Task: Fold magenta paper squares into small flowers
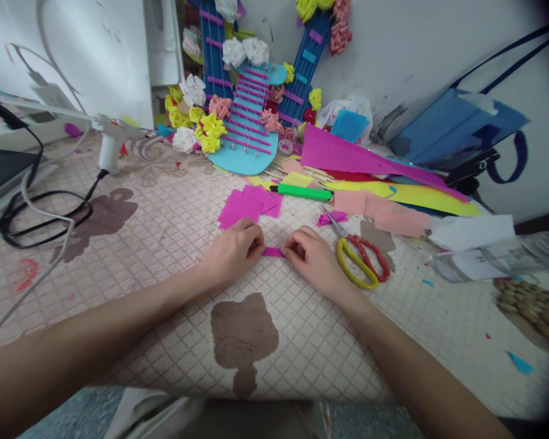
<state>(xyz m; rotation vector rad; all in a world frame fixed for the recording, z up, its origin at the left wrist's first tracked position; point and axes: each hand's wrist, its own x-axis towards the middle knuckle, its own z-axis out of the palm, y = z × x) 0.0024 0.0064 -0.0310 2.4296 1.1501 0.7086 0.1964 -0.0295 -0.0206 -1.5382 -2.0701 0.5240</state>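
Table w/ beige diamond-patterned cloth (174,341) spreads past both my forearms; near edge runs just above my lap. Large blue bag w/ dark straps (457,128) sits far R by the wall. Long magenta paper sheet (361,155) lies over other coloured sheets at the back, its R tip angled twd me. Light-blue guitar-shaped board w/ magenta bars (244,160) stands at back centre. Clear plastic bottle (466,262) lies on its side nr the R edge, well apart from my hands.

L hand (235,250): fingers curled, tips pinching L end of the strip. R hand (313,256): same grip, R end. Small gap btwn the two. Twd me there's room: patterned cloth runs from my wrists to the near edge, btwn the forearms, w/ a brown motif (244,332) on it.

Tighter on the R: scissors w/ yellow & red handles (357,262) lie just beside my R hand, blades pointing away & L. Ahead, overlapping magenta paper squares (247,205) lie just past L fingers. Beyond, green stick-shaped tool w/ black end (304,192) lies crosswise. Smallest: narrow magenta paper strip (272,252), btwn my fingertips, roughly level L–R.
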